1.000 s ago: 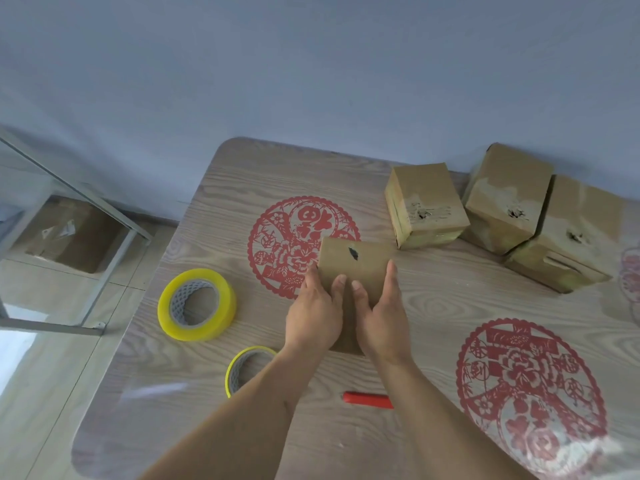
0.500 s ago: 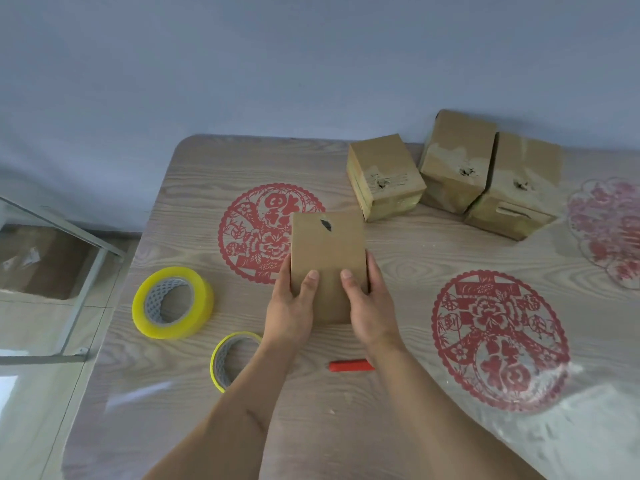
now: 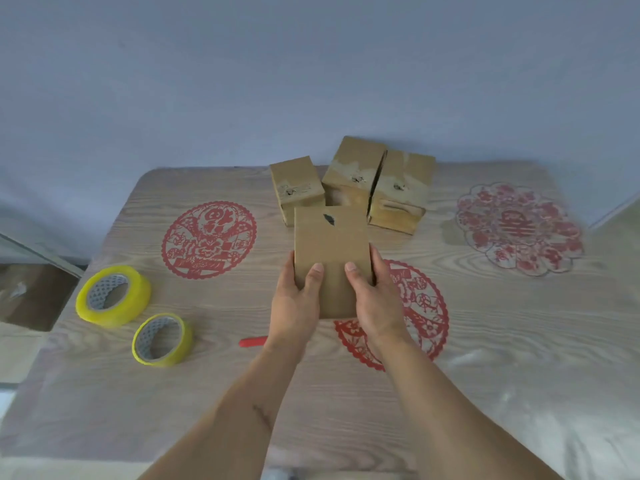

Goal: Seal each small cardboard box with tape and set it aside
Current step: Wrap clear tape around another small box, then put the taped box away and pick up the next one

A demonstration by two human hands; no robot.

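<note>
Both forearms reach in from the near edge of the tabletop (image 3: 519,341). Left hand (image 3: 294,306) and right hand (image 3: 375,303) each grasp the cardboard box (image 3: 330,258) by its near end, thumbs on the upper face, fingers wrapped round the sides. Box held lengthwise, far end pointing away, small dark mark near the far edge; whether it rests on the tabletop or is lifted clear I cannot tell.

Left of the hands: red pen-like tool (image 3: 252,341), then the smaller tape roll (image 3: 162,339), then the larger yellow tape roll (image 3: 113,296), well apart from the box.

Beyond the held box, three taped boxes (image 3: 349,183) clustered by the wall.

Judgement: if setting aside, keep both grips even, slide it in square just beside the cluster without knocking it; if unsealed, set it flat first and free one hand for tape
</note>
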